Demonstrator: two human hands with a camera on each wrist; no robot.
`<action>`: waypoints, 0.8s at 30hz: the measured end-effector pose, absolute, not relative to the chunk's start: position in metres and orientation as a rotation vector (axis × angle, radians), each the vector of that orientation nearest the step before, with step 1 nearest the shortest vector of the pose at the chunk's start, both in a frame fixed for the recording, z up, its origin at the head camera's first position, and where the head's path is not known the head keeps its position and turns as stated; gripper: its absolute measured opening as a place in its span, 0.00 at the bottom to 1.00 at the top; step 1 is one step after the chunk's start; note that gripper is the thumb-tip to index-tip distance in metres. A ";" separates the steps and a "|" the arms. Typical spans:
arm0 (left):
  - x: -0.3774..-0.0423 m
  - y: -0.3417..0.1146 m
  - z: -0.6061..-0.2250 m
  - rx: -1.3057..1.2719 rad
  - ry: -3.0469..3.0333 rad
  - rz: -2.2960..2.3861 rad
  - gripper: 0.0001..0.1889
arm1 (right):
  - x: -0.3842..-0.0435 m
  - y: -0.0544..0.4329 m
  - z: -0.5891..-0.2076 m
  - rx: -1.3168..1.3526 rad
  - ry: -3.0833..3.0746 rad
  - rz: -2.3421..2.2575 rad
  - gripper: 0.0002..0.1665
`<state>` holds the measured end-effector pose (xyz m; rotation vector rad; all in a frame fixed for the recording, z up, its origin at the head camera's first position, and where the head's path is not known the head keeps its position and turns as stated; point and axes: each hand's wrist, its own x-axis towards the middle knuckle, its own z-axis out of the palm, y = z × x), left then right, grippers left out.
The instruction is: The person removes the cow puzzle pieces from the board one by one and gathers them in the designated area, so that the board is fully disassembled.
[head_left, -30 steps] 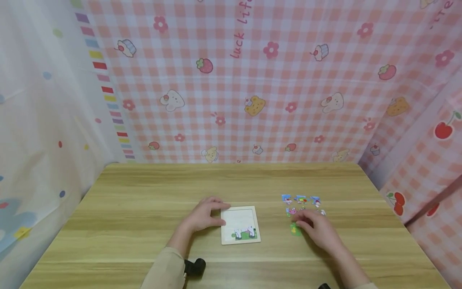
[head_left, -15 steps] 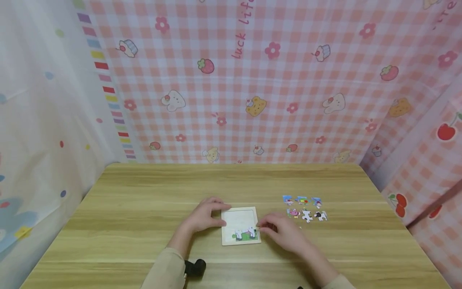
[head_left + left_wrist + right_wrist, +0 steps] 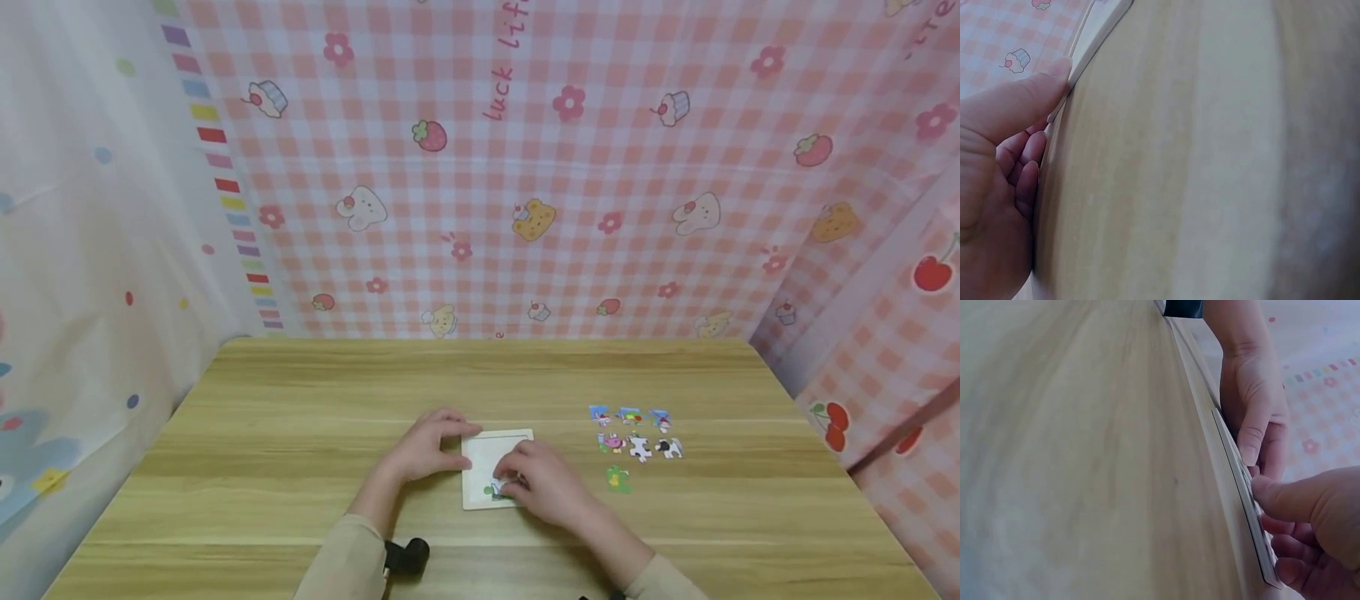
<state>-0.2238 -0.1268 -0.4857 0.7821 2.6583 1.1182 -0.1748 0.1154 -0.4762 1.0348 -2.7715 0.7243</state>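
A small square wooden puzzle tray lies on the table. My left hand holds its left side, thumb on the rim and index finger at the far corner; in the left wrist view the thumb sits on the tray's edge with the other fingers curled behind. My right hand is over the tray's near right part, fingers curled and thumb and fingertips pinching at a puzzle piece there. Part of the white and green assembled pieces shows beside the fingertips; the rest is hidden under the hand.
Loose puzzle pieces lie to the right: a top row with a blue piece, a row with a white piece, and a green piece nearer. The wooden table ends at a pink checked cloth.
My right hand has moved left from the loose pieces, past the tray's right edge, to over the puzzle pieces in the tray. The green piece shows fully again. My left hand stays on the tray.
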 end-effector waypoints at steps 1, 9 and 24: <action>-0.224 -0.127 -0.486 0.780 2.659 1.117 0.25 | -0.175 0.115 -0.477 1.024 -2.775 0.726 0.09; -0.224 -0.126 -0.486 0.777 2.662 1.117 0.25 | -0.175 0.115 -0.477 0.988 -2.817 0.774 0.11; -0.224 -0.125 -0.485 0.781 2.647 1.138 0.25 | -0.175 0.115 -0.477 0.913 -2.887 0.800 0.13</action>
